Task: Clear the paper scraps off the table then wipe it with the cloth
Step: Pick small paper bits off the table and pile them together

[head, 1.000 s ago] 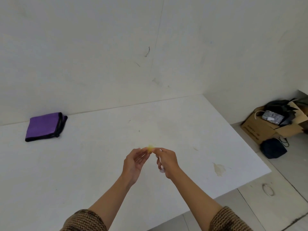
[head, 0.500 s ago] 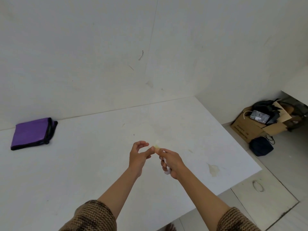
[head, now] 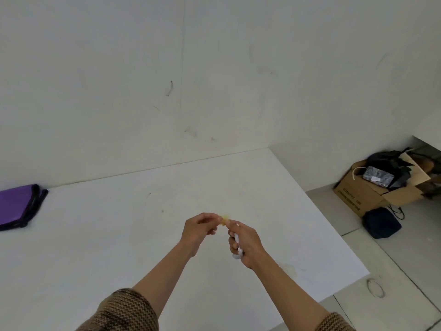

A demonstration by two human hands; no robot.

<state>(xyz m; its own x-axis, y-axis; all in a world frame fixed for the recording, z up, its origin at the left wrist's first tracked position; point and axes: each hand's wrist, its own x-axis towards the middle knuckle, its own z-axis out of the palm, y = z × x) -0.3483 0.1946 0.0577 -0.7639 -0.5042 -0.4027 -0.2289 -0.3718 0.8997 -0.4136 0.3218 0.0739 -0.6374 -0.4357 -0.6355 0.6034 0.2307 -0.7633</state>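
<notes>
Both my hands are raised over the middle of the white table [head: 119, 247]. A small yellow paper scrap [head: 224, 220] is pinched between the fingertips of my left hand [head: 198, 229] and my right hand [head: 244, 244]. My right hand's lower fingers are also curled around white crumpled paper scraps [head: 237, 248], mostly hidden in the fist. The folded purple cloth [head: 16, 206] with a dark edge lies at the far left of the table, against the wall.
A yellowish stain [head: 290, 268] marks the table near its right front edge. On the floor at the right stand an open cardboard box [head: 362, 194] full of dark items and a dark bag [head: 381, 223]. White walls bound the table's back.
The view has swung right, so the cloth sits nearer the left edge. My left fingertips have closed onto the yellow scrap again; the hands stay together above the table.
</notes>
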